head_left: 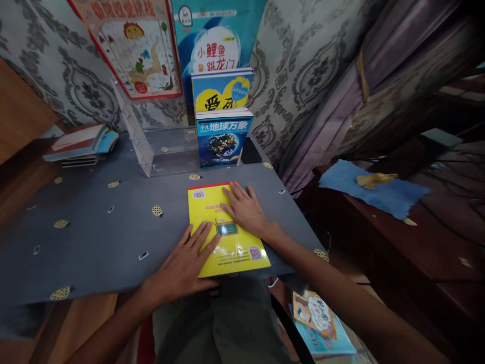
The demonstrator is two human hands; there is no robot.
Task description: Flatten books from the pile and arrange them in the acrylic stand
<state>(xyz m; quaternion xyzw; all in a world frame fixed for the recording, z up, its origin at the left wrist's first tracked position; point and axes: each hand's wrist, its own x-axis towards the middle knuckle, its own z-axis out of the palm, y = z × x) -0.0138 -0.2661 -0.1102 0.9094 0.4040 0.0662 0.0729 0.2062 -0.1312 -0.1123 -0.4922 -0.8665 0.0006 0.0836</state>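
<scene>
While the yellow book lies flat at the lower centre of the frame, two bare hands rest on it. The left hand spans its lower-left edge, fingers extended and spread, the thumb just below the book's bottom edge; whether that thumb presses its underside cannot be told. The right hand lies across the upper-right part, fingers outstretched, slightly parted, gripping nothing. Beneath is a grey tablecloth with yellow motifs. At upper centre, a blue globe-covered book stands in front of other upright books, beside a dark flat object. A stack of books sits at upper left.
</scene>
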